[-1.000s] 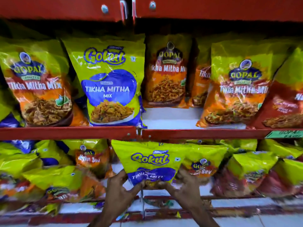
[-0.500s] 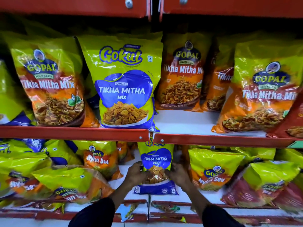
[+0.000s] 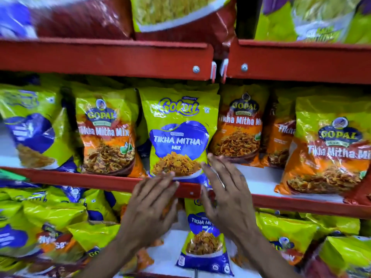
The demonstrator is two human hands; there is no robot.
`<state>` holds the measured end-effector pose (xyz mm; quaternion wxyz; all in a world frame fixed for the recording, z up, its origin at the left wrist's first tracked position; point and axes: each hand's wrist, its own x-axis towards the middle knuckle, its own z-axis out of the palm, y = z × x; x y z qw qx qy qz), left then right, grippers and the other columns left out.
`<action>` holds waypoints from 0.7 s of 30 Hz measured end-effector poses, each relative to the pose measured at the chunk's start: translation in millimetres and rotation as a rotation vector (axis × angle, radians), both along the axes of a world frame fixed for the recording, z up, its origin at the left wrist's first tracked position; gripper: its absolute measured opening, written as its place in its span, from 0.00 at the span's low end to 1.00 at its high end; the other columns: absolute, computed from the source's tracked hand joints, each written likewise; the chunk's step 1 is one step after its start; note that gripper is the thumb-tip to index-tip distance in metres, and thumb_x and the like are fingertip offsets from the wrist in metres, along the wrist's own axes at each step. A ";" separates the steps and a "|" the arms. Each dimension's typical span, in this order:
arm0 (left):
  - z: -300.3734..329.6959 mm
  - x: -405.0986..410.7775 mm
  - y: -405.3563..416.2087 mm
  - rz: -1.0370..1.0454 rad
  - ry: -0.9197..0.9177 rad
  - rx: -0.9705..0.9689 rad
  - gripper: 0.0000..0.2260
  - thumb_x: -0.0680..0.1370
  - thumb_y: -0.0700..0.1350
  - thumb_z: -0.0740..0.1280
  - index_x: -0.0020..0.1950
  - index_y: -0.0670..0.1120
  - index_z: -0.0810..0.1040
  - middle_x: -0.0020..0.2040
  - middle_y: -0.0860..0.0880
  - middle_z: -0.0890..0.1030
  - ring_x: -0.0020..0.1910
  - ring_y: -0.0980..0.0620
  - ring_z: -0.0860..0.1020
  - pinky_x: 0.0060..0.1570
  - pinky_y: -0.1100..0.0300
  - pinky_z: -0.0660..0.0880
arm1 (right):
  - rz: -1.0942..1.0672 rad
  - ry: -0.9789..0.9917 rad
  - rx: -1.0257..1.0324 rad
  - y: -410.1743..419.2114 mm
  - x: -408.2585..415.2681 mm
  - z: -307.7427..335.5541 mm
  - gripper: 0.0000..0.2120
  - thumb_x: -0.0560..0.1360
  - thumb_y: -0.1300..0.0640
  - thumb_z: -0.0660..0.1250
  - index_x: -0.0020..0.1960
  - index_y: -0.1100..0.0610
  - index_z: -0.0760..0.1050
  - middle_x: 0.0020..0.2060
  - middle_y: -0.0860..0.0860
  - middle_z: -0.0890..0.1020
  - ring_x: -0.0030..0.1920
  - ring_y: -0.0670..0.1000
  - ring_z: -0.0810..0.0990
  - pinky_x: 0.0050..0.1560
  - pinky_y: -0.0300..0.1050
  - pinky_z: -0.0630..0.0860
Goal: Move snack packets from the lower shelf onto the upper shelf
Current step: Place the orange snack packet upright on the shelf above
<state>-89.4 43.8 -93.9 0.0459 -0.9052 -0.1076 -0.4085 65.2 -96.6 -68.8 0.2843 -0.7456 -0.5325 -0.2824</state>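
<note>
A yellow-and-blue Gokul Tikha Mitha Mix packet [image 3: 180, 133] stands upright on the upper shelf [image 3: 80, 177], between orange Gopal packets. My left hand [image 3: 152, 207] is open with fingers spread, its fingertips on the red shelf lip at that packet's bottom edge. My right hand [image 3: 226, 197] is open too, and its fingertips touch the packet's lower right corner. A second Gokul Tikha Mitha Mix packet [image 3: 202, 243] stands on the lower shelf [image 3: 170, 255] below and between my wrists, held by neither hand.
Orange Gopal Tikha Mitha Mix packets [image 3: 106, 137] [image 3: 331, 153] flank the Gokul packet. There is bare white shelf [image 3: 259, 179] to its right. Yellow Nylon Sev packets [image 3: 60, 233] crowd the lower shelf. Another red shelf [image 3: 120, 57] with bags hangs above.
Both hands let go of the Gokul packet on the lower shelf and rose to the upper shelf's lip. The view tilted upward and moved closer.
</note>
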 end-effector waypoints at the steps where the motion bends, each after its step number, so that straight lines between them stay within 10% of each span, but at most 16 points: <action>1: 16.5 -3.9 4.4 0.032 -0.038 0.033 0.19 0.74 0.48 0.70 0.64 0.45 0.80 0.69 0.47 0.77 0.68 0.48 0.74 0.66 0.47 0.70 | 0.007 -0.032 -0.006 9.3 -2.7 12.7 0.26 0.74 0.54 0.67 0.71 0.56 0.70 0.73 0.55 0.70 0.74 0.58 0.65 0.72 0.57 0.65; 10: 71.2 -49.2 93.3 0.383 -0.081 -0.075 0.31 0.75 0.57 0.63 0.74 0.41 0.66 0.78 0.42 0.62 0.79 0.43 0.57 0.74 0.40 0.60 | 0.290 -0.091 0.030 119.1 -58.3 53.9 0.29 0.76 0.55 0.63 0.75 0.60 0.63 0.77 0.55 0.62 0.78 0.55 0.57 0.76 0.51 0.58; 16: 60.4 -63.1 148.7 0.379 -0.181 -0.516 0.38 0.72 0.61 0.58 0.75 0.39 0.61 0.74 0.40 0.68 0.73 0.42 0.67 0.70 0.48 0.68 | 0.136 0.465 -0.095 177.1 -89.7 48.1 0.32 0.75 0.45 0.63 0.75 0.56 0.60 0.70 0.54 0.72 0.70 0.53 0.71 0.69 0.46 0.69; 21: 52.5 -59.4 188.6 0.269 -0.213 -0.968 0.25 0.65 0.59 0.67 0.56 0.44 0.75 0.48 0.46 0.85 0.48 0.46 0.83 0.45 0.54 0.77 | 0.217 0.814 -0.153 203.0 -80.5 54.4 0.14 0.72 0.47 0.73 0.55 0.52 0.78 0.47 0.49 0.85 0.50 0.52 0.83 0.42 0.38 0.75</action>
